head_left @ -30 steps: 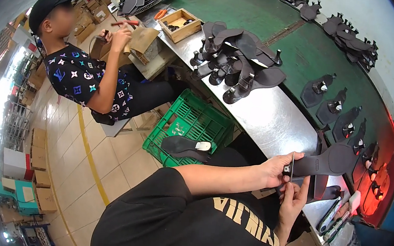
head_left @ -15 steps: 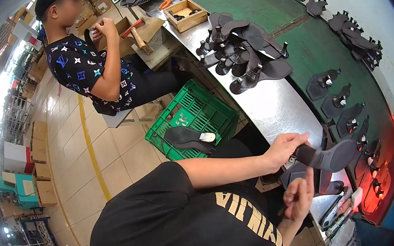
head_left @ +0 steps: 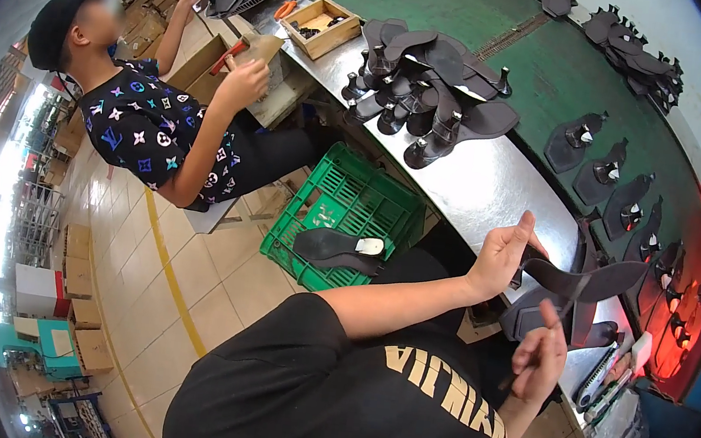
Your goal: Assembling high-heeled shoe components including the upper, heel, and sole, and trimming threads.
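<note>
My left hand [head_left: 501,257] grips the heel end of a dark high-heeled shoe sole [head_left: 601,283], its curved front pointing right above the bench. Just below the sole is my right hand [head_left: 539,358], apart from it and holding nothing that I can see. Its index finger stretches upward while the other fingers are loosely bent. Under the held sole, more dark shoe parts [head_left: 522,319] lie on the metal bench [head_left: 495,184]. A pile of dark heeled soles [head_left: 437,81] covers the bench's far left part.
Heeled soles [head_left: 606,172] stand in a row on the green conveyor [head_left: 541,94], leading to a red-lit unit [head_left: 694,305]. Brushes [head_left: 599,372] lie at the near right. A green crate [head_left: 277,249] holds soles. A co-worker [head_left: 148,124] sits left, beside a wooden box [head_left: 326,28].
The held sole has tilted, now showing its curved side profile. My right hand has dropped slightly away from it. The co-worker's hands have moved apart, one reaching up to the rack of soles.
</note>
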### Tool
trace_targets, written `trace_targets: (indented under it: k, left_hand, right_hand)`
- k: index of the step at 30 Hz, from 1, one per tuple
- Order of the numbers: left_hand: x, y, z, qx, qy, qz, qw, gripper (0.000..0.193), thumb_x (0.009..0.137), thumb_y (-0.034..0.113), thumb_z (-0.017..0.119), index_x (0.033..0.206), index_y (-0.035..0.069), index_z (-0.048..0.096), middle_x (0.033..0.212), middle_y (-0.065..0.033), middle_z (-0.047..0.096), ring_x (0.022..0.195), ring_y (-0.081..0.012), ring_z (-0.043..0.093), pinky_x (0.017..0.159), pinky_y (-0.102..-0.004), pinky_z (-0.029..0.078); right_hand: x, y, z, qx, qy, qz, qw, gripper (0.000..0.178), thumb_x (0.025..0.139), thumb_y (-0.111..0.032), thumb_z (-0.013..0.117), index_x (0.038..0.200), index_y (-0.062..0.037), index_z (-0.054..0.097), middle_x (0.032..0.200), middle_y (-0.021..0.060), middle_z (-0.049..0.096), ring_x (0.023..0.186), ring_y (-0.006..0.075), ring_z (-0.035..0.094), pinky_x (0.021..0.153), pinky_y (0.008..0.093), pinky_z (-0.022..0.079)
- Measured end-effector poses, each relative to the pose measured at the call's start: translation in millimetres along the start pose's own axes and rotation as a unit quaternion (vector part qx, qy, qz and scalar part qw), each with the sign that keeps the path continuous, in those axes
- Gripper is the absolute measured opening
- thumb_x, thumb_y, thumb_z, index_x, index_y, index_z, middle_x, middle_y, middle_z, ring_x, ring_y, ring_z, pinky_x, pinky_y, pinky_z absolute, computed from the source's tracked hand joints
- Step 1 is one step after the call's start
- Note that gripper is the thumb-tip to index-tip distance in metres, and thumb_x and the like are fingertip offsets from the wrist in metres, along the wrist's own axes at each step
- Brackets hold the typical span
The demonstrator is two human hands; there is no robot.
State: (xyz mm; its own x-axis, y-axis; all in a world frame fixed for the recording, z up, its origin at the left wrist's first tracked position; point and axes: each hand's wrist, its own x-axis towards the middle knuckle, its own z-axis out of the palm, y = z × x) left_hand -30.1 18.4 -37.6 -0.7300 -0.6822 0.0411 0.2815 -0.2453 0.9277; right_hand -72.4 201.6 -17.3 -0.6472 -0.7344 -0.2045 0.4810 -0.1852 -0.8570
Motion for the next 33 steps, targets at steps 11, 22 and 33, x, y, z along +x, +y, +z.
trace_targets:
  k: [11,22,33]
  left_hand:
    - [5,10,7,-0.006,-0.007,-0.053,0.999,0.089,0.095,0.069,0.015,0.068,0.001,0.066,0.064,-0.0036,0.060,0.063,-0.0117,0.055,0.065,-0.0222,0.043]
    - [1,8,23,-0.356,0.038,-0.404,0.842,0.057,0.078,0.071,0.060,0.082,0.015,0.060,0.068,0.0007,0.059,0.059,-0.0156,0.057,0.053,-0.0283,0.046]
    - [130,98,-89,-0.231,0.205,-0.143,0.940,0.069,0.089,0.074,0.034,0.107,0.011,0.057,0.098,-0.0076,0.062,0.087,-0.0218,0.060,0.073,-0.0376,0.050]
  right_hand:
    - [6,18,32,-0.434,0.041,-0.205,0.876,0.010,0.092,0.000,0.051,0.089,0.0035,0.060,0.069,0.0062,0.055,0.058,0.0116,0.050,0.054,0.0254,0.039]
    - [16,29,22,-0.450,0.090,-0.236,0.856,0.012,0.095,-0.003,0.051,0.087,0.0028,0.058,0.067,0.0082,0.054,0.057,0.0135,0.052,0.052,0.0272,0.041]
    - [16,6,35,-0.448,-0.001,-0.239,0.861,0.014,0.093,-0.006,0.056,0.081,0.0016,0.059,0.067,0.0078,0.055,0.055,0.0144,0.050,0.051,0.0277,0.040]
